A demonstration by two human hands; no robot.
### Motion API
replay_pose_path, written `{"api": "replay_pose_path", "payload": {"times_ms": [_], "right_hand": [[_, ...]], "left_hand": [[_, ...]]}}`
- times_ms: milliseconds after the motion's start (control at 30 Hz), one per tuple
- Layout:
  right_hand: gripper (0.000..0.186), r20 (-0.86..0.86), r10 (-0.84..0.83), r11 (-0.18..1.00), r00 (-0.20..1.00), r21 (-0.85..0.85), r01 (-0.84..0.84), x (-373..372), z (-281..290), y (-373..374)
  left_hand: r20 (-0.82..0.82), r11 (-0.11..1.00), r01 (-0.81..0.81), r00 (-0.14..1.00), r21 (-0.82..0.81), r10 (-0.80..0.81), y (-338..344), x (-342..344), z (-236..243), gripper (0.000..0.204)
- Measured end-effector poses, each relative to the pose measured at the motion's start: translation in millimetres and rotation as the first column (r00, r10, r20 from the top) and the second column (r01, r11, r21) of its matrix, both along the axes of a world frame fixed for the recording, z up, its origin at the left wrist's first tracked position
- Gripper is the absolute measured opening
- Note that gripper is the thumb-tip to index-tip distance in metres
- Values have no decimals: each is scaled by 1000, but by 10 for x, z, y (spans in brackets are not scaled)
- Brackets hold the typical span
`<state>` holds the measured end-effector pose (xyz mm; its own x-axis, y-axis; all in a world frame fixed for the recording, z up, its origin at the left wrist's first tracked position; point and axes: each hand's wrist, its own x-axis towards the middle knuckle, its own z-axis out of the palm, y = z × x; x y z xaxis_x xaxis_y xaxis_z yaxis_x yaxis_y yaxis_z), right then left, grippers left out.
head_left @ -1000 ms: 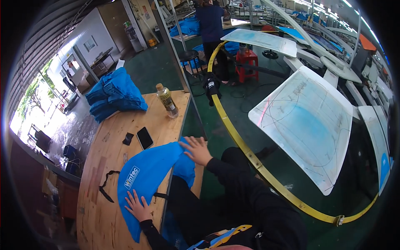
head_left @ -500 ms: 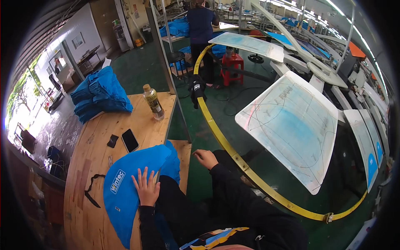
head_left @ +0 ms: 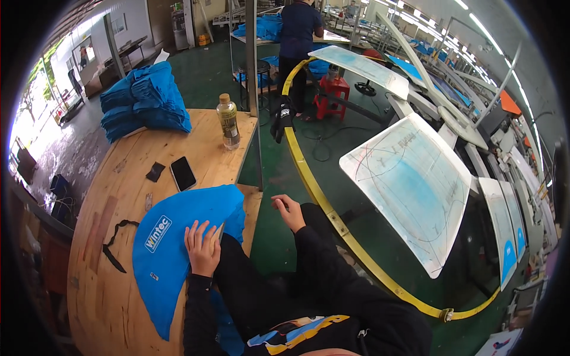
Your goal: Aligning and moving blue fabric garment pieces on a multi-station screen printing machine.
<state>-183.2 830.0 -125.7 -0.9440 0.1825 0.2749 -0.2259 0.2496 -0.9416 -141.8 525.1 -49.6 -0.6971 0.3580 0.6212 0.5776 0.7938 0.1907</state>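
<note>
A curved blue fabric piece [head_left: 178,221] with a white printed patch lies on the wooden table [head_left: 205,133]. My left hand [head_left: 203,246] rests palm down on its right edge, fingers stretched out over the cloth. More blue fabric [head_left: 236,222] shows beneath that edge and hangs by the table side. My right hand [head_left: 288,212] hovers over my lap to the right of the table, fingers loosely bent and apart, with nothing visible in it.
A folded blue fabric stack [head_left: 145,98], a bottle [head_left: 228,121], a phone [head_left: 183,173] and a black strap [head_left: 113,249] lie or stand on the table. A yellow curved rail [head_left: 312,184] borders white printing boards [head_left: 412,184] at right. One person [head_left: 297,35] stands beyond.
My view has shifted, so the tabletop sits higher and farther left. The fingers of my left hand have drawn closer together on the cloth. My right hand stays off the table.
</note>
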Motion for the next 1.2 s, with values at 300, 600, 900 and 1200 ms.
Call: {"api": "replay_pose_path", "payload": {"times_ms": [300,600,900,1200], "right_hand": [[119,-629,752,-145,196,-448,-882,1233,2561,-1021],[43,-703,711,-483,16,-505,-715,1686,2606,-1154],[16,-640,507,138,577,-601,-787,1145,2300,-558],[33,-54,-247,462,967,871,166,643,-151,388]], "left_hand": [[-69,1000,14,998,24,-12,-91,-38,-108,31],[-13,1000,13,1000,20,-12,24,-3,-29,29],[-4,999,46,999,-2,-46,-31,52,-4,30],[12,998,60,998,21,-60,26,-1,9,29]]}}
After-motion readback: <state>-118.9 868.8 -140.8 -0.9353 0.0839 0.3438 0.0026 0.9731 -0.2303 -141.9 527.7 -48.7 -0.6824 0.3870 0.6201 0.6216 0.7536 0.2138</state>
